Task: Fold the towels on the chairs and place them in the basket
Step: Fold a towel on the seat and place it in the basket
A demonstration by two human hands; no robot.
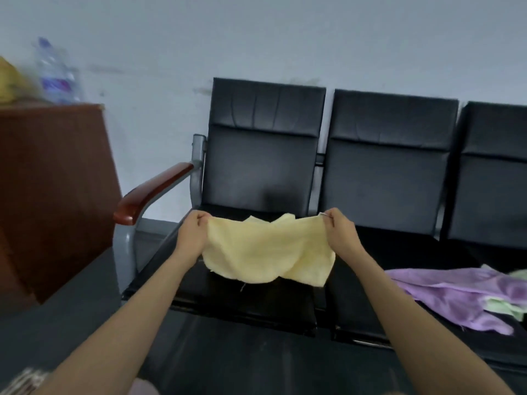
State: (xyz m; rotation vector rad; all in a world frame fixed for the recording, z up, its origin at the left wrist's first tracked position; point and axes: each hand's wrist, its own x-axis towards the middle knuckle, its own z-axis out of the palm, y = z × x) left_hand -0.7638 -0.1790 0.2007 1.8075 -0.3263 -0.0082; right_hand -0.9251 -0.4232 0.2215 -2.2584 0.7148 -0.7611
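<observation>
A pale yellow towel [265,249] hangs doubled over above the seat of the leftmost black chair [256,166]. My left hand [194,232] pinches its top left corner and my right hand [339,232] pinches its top right corner, stretching the top edge between them. A purple towel [462,295] lies crumpled on the middle chair's seat at the right, with a pale green towel [504,307] partly under it. No basket shows clearly in the frame.
Three black chairs stand joined in a row against a white wall, with a wooden armrest [151,192] at the left end. A brown wooden cabinet [51,195] stands at the left, with a plastic bottle [55,72] on top. The floor is dark grey.
</observation>
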